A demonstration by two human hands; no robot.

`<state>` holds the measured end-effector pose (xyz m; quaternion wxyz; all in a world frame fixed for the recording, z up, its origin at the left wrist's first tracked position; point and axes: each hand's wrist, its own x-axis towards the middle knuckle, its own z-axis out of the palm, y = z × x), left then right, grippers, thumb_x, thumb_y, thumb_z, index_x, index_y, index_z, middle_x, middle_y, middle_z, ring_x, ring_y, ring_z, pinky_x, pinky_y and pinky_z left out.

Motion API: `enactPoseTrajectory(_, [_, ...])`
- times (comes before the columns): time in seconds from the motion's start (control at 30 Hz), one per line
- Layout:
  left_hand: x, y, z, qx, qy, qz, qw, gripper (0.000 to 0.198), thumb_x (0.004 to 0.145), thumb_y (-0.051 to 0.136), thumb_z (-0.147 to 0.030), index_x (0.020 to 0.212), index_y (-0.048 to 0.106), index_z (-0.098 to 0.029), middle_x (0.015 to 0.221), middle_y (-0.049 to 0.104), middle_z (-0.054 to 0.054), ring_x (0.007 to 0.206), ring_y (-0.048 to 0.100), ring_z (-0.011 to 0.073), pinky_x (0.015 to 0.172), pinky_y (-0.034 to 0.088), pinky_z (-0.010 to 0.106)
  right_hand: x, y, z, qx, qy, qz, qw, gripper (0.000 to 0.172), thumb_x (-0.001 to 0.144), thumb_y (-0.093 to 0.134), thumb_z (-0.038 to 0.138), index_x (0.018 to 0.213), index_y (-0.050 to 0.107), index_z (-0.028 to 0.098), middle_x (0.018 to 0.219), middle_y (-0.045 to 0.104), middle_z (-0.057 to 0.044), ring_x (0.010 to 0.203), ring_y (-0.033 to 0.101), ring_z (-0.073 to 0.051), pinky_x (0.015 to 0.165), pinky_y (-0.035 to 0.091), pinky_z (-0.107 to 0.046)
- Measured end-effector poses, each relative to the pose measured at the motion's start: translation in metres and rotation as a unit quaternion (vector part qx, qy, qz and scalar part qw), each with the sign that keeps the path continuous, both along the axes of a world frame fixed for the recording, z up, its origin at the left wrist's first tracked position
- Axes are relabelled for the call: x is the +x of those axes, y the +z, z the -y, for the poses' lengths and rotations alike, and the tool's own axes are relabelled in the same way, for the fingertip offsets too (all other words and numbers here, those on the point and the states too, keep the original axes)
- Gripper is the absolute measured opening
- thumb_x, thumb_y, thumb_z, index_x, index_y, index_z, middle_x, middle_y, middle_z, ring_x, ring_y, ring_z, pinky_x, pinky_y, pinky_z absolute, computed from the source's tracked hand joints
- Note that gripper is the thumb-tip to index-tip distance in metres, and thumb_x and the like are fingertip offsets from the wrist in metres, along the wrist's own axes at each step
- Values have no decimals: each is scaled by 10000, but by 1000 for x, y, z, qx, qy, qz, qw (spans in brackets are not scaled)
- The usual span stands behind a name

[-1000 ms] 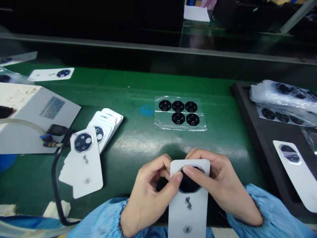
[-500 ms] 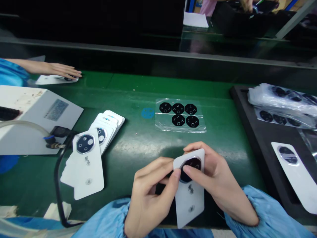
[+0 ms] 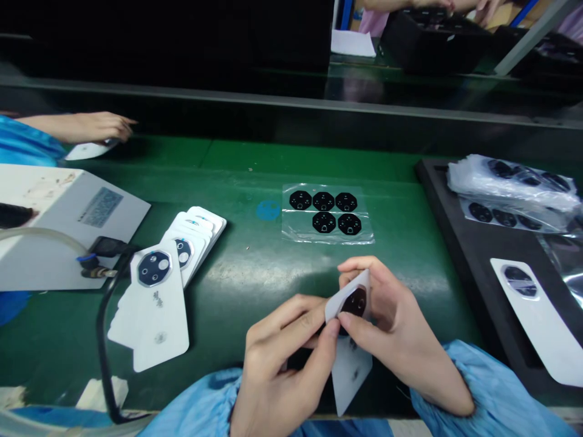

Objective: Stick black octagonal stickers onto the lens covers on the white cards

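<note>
Both my hands hold one white phone back cover [image 3: 350, 370] low in the middle, tilted on its edge toward the right. My left hand [image 3: 282, 358] pinches its left side, thumb tip by the black octagonal camera piece [image 3: 354, 301]. My right hand [image 3: 396, 331] wraps round the cover's top and right side, with a fingertip pressed on that camera piece. A clear sheet [image 3: 328, 213] with several black octagonal pieces lies flat on the green belt [image 3: 255, 267] just beyond my hands.
A fanned stack of white covers [image 3: 168, 285] lies at left beside a white box [image 3: 54, 212] with hose and black cable. A black tray [image 3: 483, 243] at right holds bagged pieces [image 3: 514, 182] and another cover [image 3: 537, 315]. Another person's hand [image 3: 91, 126] touches a cover at far left.
The cover has turned from lying flat and facing me to tilted on edge, rotated rightward. Another person's hand came into view at far left and drew back a little.
</note>
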<state>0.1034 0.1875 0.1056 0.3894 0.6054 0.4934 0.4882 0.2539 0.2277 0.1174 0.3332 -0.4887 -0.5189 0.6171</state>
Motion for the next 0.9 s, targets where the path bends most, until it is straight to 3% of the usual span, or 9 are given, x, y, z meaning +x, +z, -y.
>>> enactPoseTrajectory(0.2, [-1, 5, -1, 26, -19, -21, 999, 372, 814, 559, 17, 1091, 683, -198, 943, 657, 56, 799, 610, 114, 661, 526, 190, -2, -1, 1, 17, 2, -4, 1000, 470, 708, 607, 110, 1113, 430, 272, 826, 521, 58, 667, 519, -102, 578, 432, -217])
enactPoseTrajectory(0.4, [-3, 7, 1, 49, -25, -48, 997, 338, 806, 542, 40, 1056, 678, -142, 899, 647, 58, 726, 591, 77, 646, 518, 149, 0, 0, 4, 108, -3, 57, 992, 581, 670, 595, 73, 1190, 445, 285, 989, 528, 23, 816, 583, -131, 685, 486, -239])
enactPoseTrajectory(0.6, [-3, 7, 1, 58, -21, -67, 996, 320, 803, 552, 37, 1046, 668, -137, 905, 646, 53, 738, 603, 71, 683, 529, 130, 4, 0, 1, 178, 39, 76, 980, 464, 679, 561, 70, 1104, 546, 255, 1029, 521, -8, 883, 575, -164, 725, 502, -280])
enactPoseTrajectory(0.8, [-1, 9, 0, 79, 5, -103, 992, 298, 805, 560, 25, 1028, 655, -149, 900, 647, 37, 718, 608, 57, 675, 524, 109, 2, 4, 7, 252, 7, 158, 955, 450, 729, 587, 92, 1154, 589, 238, 1165, 517, -32, 1039, 556, -174, 884, 493, -280])
enactPoseTrajectory(0.9, [0, 10, -2, 81, 12, -106, 991, 250, 802, 572, 10, 965, 653, -162, 850, 647, 11, 669, 600, 42, 621, 507, 84, 2, 4, 13, 290, 13, 225, 930, 447, 788, 566, 122, 1218, 581, 242, 1323, 497, -46, 1162, 526, -199, 997, 452, -321])
